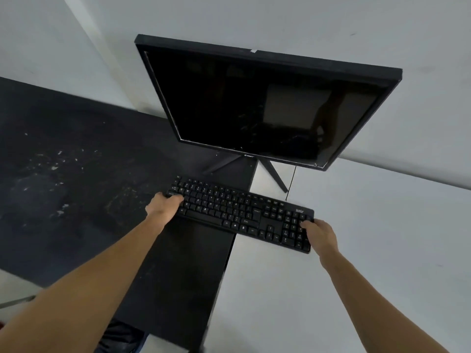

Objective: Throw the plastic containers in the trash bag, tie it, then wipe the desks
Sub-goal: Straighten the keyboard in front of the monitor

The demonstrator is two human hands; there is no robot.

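A black keyboard (237,212) lies across the seam between a black desk (76,174) on the left and a white desk (369,250) on the right. My left hand (164,206) grips the keyboard's left end, fingers curled over the keys. My right hand (319,234) grips its right end by the number pad. The black desk's top shows pale smears and specks on its left half. No plastic containers, trash bag or cloth are in view.
A black monitor (260,103), screen dark, stands on a splayed stand (270,171) just behind the keyboard, against a grey wall. A thin cable (291,182) drops behind the keyboard. My dark trouser leg (119,337) shows below the black desk's front edge.
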